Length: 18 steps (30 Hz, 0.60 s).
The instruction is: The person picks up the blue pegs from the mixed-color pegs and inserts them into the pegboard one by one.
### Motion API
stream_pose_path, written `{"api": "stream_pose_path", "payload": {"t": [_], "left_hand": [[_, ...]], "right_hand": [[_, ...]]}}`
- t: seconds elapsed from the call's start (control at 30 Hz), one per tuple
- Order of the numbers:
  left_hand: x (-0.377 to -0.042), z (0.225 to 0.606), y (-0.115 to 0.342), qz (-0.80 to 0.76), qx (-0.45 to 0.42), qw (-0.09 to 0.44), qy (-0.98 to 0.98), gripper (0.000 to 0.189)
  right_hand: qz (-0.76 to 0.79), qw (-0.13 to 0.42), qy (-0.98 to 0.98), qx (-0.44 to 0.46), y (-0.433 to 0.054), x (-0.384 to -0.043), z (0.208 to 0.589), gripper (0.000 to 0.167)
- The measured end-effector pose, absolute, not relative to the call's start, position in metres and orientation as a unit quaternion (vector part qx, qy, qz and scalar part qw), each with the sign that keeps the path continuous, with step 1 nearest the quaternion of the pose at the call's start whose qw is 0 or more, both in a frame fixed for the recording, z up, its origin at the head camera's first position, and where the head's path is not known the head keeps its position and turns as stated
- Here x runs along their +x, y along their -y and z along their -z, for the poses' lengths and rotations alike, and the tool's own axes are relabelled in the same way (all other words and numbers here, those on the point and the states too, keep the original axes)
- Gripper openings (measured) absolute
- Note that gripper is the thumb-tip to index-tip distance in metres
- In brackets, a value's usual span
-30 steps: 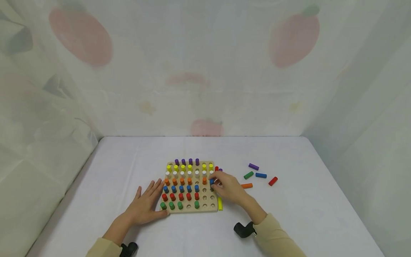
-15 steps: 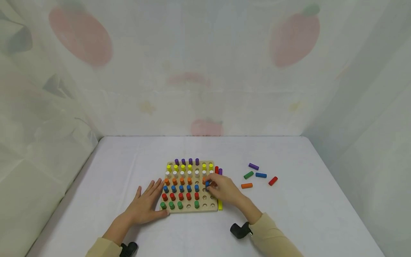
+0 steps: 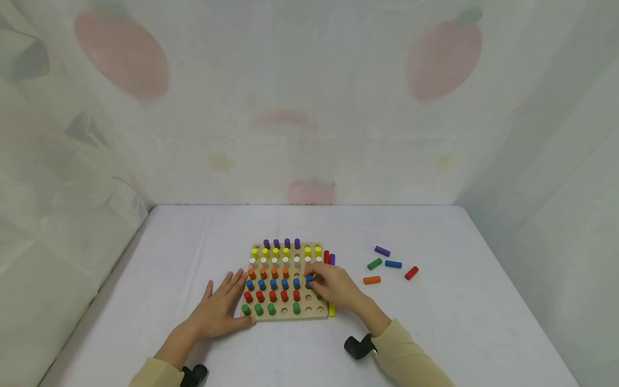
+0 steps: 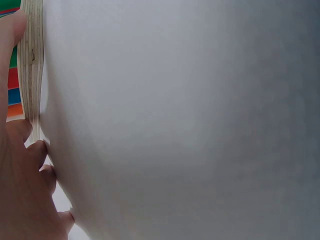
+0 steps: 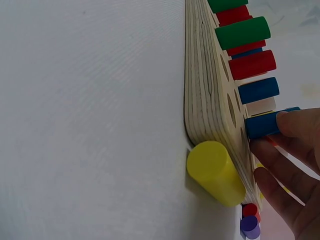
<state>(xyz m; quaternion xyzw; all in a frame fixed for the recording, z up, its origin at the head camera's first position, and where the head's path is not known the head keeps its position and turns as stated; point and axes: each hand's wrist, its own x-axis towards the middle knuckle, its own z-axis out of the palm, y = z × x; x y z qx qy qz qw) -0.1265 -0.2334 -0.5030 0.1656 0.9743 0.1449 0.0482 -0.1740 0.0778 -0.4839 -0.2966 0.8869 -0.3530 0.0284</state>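
Observation:
A wooden pegboard (image 3: pixel 314 317) bears rows of colored pegs, from purple at the far side to green at the near side. Between thumb and fingers my right hand (image 3: pixel 335 284) pinches a blue peg (image 3: pixel 309 280) at the right end of the blue row. In the right wrist view this blue peg (image 5: pixel 262 125) stands with its lower end at the board's face. My left hand (image 3: pixel 217 307) lies with fingers spread along the board's left edge, its thumb at the near left corner. The left wrist view shows the thumb (image 4: pixel 19 25) against the layered wooden edge (image 4: pixel 31 65).
A yellow peg (image 5: pixel 215 172) lies along the board's right side, with a red peg (image 3: pixel 326 256) and a purple peg (image 3: pixel 332 259) farther back. Farther right lie loose pegs: purple (image 3: pixel 382 251), green (image 3: pixel 374 264), blue (image 3: pixel 393 264), red (image 3: pixel 411 273) and orange (image 3: pixel 372 280).
My right hand has moved left with the blue peg, from the board's right edge column to the hole beside the blue row. The left hand has stayed in place.

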Motion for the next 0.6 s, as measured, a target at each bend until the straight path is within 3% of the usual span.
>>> {"api": "stream_pose_path", "payload": {"t": [0.6], "left_hand": [[-0.1252,0.4993,0.2323,-0.145,0.168,0.046,-0.974,0.106]], "right_hand": [[0.350,0.034,-0.889,-0.294,-0.0755,-0.1733,0.4862,0.014]]}}
